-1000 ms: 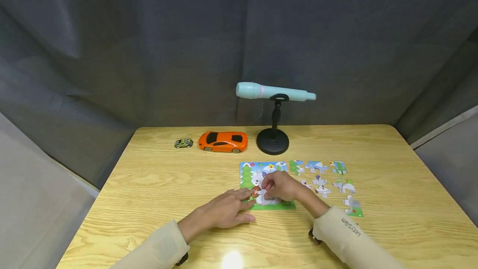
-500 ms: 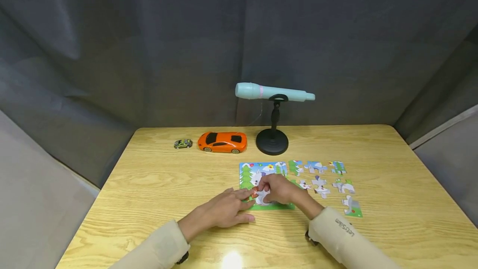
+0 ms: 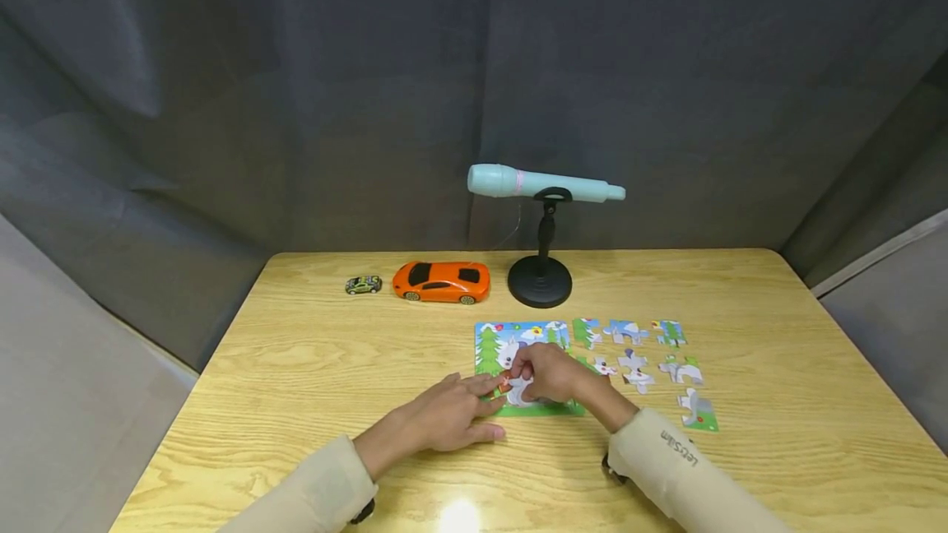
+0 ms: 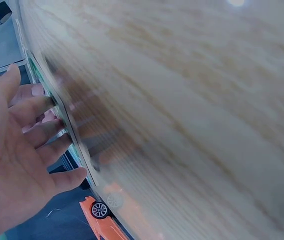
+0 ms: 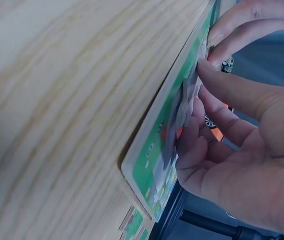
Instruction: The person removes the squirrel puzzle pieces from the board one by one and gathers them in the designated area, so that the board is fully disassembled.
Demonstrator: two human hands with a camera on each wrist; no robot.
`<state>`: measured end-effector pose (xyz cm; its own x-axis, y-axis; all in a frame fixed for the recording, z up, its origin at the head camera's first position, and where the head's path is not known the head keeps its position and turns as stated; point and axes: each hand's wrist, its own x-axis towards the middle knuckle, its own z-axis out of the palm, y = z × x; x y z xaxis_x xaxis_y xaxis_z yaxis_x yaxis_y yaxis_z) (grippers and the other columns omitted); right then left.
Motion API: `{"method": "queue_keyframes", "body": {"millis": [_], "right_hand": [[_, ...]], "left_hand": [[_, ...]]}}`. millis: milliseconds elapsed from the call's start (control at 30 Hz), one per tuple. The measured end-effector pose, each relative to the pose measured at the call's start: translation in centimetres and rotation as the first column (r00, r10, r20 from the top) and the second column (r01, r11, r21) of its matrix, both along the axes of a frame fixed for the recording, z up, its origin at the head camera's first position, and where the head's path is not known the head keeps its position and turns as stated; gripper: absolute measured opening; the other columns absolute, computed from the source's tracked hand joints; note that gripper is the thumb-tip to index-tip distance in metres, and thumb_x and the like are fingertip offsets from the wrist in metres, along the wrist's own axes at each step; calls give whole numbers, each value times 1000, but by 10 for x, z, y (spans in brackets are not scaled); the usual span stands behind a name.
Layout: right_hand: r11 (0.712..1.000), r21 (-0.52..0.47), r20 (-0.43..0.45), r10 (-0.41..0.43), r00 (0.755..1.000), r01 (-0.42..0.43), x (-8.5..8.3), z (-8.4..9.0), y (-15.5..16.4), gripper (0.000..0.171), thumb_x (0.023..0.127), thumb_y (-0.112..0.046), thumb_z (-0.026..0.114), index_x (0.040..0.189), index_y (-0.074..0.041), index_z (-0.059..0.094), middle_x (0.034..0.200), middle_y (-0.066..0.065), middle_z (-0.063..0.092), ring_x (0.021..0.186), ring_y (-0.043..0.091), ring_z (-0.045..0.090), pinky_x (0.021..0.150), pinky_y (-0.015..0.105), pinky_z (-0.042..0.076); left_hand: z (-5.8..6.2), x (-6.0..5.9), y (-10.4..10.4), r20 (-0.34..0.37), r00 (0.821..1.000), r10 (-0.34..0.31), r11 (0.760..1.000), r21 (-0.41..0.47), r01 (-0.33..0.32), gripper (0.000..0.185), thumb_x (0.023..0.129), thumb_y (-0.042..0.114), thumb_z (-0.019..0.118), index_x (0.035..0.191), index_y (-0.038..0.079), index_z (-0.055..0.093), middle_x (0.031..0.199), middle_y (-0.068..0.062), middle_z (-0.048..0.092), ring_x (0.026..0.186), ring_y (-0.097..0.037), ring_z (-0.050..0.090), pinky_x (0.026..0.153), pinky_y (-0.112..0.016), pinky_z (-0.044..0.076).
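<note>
A jigsaw puzzle board with a white animal, trees and a green lower border lies on the table. My left hand rests with spread, fairly straight fingers on the board's left part, near a brown patch of the picture. Over the board's middle, my right hand has its thumb and curled fingers together. The right wrist view shows them pinching a greyish puzzle piece at the board's surface, slightly tilted. How far that piece sits in its place is hidden by the fingers. Several loose puzzle pieces lie right of the board.
Behind the board stands a light blue microphone on a black round-based stand. Left of it are an orange toy car and a small green toy car. A dark curtain hangs behind the wooden table.
My right hand has shifted slightly left over the board, its fingers still pinched, uncovering more of the loose pieces beside it. The left hand stays where it was.
</note>
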<state>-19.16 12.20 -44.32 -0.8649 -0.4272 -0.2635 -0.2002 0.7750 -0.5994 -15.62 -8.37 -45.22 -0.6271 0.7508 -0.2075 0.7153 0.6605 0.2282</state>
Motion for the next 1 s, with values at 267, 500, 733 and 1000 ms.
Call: {"method": "queue_keyframes", "body": {"millis": [267, 500, 733, 1000], "right_hand": [[999, -50, 52, 9, 999, -6, -1, 6, 4, 20, 75, 5, 74, 87, -6, 62, 76, 5, 57, 63, 13, 48, 57, 24, 42], [983, -169, 83, 90, 992, -75, -2, 5, 16, 7, 83, 5, 64, 89, 1, 61, 70, 6, 54, 57, 11, 43, 54, 22, 38], [962, -250, 87, 138, 987, -113, -6, 6, 39, 6, 86, 0, 63, 92, 0, 61, 72, 5, 53, 55, 9, 42, 54, 22, 41], [955, -280, 90, 125, 988, -96, -7, 12, 79, 9, 88, -2, 62, 96, 2, 62, 78, 9, 56, 64, 11, 45, 60, 24, 42]], "left_hand": [[-1, 1, -1, -16, 1000, -10, 1000, -1, 10, 59, 96, 57, 37, 140, 20, 47, 154, -6, 32, 143, -22, 30, 109, -55, 34], [-3, 0, -1, -17, 1000, -14, 1000, -4, 14, 59, 96, 56, 37, 142, 21, 45, 154, -6, 31, 144, -22, 29, 110, -54, 33], [-3, 0, -1, -29, 999, -20, 1000, -1, 20, 59, 96, 57, 37, 142, 20, 44, 155, -5, 30, 144, -23, 29, 110, -55, 33], [-3, 1, -1, -31, 999, -24, 1000, 4, 24, 59, 96, 56, 37, 143, 19, 44, 155, -4, 29, 143, -24, 30, 110, -55, 32]]}}
